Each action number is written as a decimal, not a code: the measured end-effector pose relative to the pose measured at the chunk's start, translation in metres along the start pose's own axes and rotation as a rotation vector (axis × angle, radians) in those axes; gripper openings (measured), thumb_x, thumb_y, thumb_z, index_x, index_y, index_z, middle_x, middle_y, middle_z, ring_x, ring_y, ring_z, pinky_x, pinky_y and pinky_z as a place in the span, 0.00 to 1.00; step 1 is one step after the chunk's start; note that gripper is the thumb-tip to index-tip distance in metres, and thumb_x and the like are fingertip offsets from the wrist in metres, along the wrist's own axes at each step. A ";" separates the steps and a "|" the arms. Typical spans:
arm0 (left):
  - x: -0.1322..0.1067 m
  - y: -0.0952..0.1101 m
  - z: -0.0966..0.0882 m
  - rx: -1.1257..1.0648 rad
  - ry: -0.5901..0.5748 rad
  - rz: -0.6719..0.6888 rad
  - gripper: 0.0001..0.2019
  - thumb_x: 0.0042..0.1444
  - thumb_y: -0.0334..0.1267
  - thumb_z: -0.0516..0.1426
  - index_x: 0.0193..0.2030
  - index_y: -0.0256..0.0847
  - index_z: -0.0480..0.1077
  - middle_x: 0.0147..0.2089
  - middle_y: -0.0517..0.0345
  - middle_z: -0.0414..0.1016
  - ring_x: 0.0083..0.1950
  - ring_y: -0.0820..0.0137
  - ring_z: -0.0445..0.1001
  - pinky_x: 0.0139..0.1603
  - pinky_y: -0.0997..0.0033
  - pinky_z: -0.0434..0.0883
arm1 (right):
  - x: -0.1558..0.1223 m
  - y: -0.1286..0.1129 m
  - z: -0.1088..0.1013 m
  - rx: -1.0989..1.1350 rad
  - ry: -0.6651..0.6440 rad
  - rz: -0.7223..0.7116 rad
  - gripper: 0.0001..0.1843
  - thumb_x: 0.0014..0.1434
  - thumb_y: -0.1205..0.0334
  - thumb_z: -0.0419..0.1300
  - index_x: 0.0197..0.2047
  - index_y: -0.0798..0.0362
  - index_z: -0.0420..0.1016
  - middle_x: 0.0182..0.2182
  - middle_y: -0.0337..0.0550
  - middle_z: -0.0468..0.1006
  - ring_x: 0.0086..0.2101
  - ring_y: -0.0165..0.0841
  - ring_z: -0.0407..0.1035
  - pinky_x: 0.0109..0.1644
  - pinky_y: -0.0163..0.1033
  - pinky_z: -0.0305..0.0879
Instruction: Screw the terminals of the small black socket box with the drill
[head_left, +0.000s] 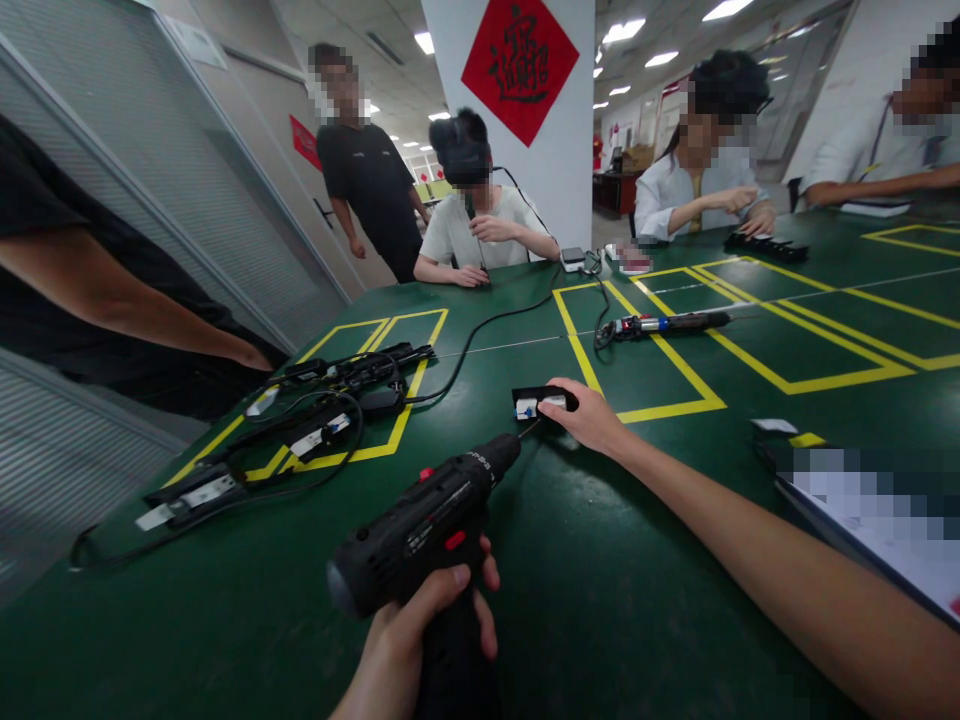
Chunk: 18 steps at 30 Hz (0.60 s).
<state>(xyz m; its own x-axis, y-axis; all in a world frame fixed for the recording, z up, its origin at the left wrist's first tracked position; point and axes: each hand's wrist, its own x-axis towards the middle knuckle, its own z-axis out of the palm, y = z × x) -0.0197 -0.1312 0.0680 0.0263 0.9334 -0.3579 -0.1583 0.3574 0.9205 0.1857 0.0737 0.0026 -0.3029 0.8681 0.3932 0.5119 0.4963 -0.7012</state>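
Left hand (405, 625): fingers wrapped around the handle of a black drill (431, 525), thumb resting on its visible side.
Right hand (592, 418): fingers pinched firmly on the right end of a small black holder (525, 394), with the thumb on the near side.
Drill: large in the foreground, aimed forward and to the right, with red buttons on its body.
Drill bit (529, 430): thin, its tip just beside the holder's near side; it appears almost to meet it, though contact is hard to make out.
Holder: mid-view, over the green counter (645, 580), between two groups of yellow tape outlines, with a white piece (527, 409) inside it that shows a little blue at its left end.
Left of the hands: a tangle of black cables and black parts (382, 402), some carrying white pieces, across the taped boxes.
Beyond the right hand: a slim dark tool (697, 321) with a cable, lying across tape.
Near right corner: a white sheet (847, 500) with a dark edge, partly blurred.
Across the counter: a person (517, 210) wearing a headset, holding something thin; farther right, a person in white (652, 205) handling a black strip (765, 245).
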 end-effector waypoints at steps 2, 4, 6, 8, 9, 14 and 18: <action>-0.001 0.001 0.001 0.004 0.009 0.008 0.15 0.55 0.42 0.52 0.44 0.33 0.66 0.34 0.50 0.73 0.21 0.68 0.72 0.26 0.67 0.66 | 0.000 0.000 0.001 -0.001 0.008 -0.005 0.16 0.62 0.55 0.57 0.50 0.54 0.69 0.44 0.44 0.74 0.41 0.35 0.72 0.44 0.47 0.69; -0.002 0.001 0.003 0.002 0.018 0.013 0.15 0.54 0.42 0.53 0.44 0.33 0.66 0.34 0.51 0.73 0.20 0.68 0.72 0.25 0.68 0.66 | 0.000 0.000 0.001 -0.002 0.016 -0.010 0.16 0.62 0.56 0.57 0.50 0.54 0.69 0.45 0.45 0.74 0.41 0.36 0.72 0.44 0.48 0.69; -0.002 0.002 0.004 -0.003 0.027 0.008 0.15 0.53 0.41 0.54 0.44 0.33 0.66 0.33 0.51 0.73 0.20 0.68 0.72 0.25 0.68 0.66 | 0.000 0.000 0.002 -0.002 0.022 -0.013 0.16 0.62 0.56 0.57 0.50 0.54 0.69 0.45 0.45 0.74 0.41 0.36 0.71 0.45 0.48 0.69; -0.003 0.002 0.004 -0.006 0.036 0.000 0.16 0.53 0.41 0.54 0.44 0.33 0.66 0.34 0.51 0.74 0.20 0.69 0.72 0.25 0.68 0.66 | 0.000 0.000 0.002 0.000 0.024 -0.014 0.16 0.62 0.56 0.57 0.50 0.54 0.69 0.45 0.45 0.74 0.41 0.36 0.71 0.45 0.48 0.69; -0.004 0.002 0.004 -0.004 0.039 -0.001 0.16 0.53 0.41 0.54 0.44 0.33 0.66 0.34 0.51 0.74 0.20 0.69 0.72 0.25 0.68 0.65 | 0.000 0.001 0.002 0.002 0.024 -0.014 0.16 0.62 0.56 0.57 0.51 0.54 0.69 0.45 0.45 0.74 0.42 0.36 0.71 0.45 0.48 0.69; -0.002 0.003 0.005 0.034 0.041 0.008 0.15 0.54 0.42 0.54 0.44 0.33 0.67 0.34 0.52 0.74 0.21 0.69 0.71 0.27 0.68 0.66 | 0.002 0.005 0.002 0.015 0.011 -0.010 0.16 0.62 0.56 0.57 0.51 0.54 0.69 0.46 0.45 0.74 0.42 0.36 0.72 0.45 0.48 0.69; 0.002 0.005 0.006 0.053 0.029 0.009 0.16 0.54 0.44 0.54 0.43 0.34 0.67 0.34 0.52 0.74 0.22 0.69 0.71 0.26 0.67 0.67 | 0.006 0.008 0.000 0.015 -0.003 -0.008 0.16 0.62 0.57 0.57 0.52 0.54 0.68 0.47 0.45 0.74 0.42 0.36 0.72 0.45 0.48 0.69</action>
<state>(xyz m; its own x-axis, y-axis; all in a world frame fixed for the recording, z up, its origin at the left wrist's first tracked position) -0.0145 -0.1271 0.0725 -0.0032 0.9354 -0.3535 -0.1060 0.3512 0.9303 0.1877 0.0829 -0.0004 -0.3089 0.8642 0.3971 0.4978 0.5027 -0.7067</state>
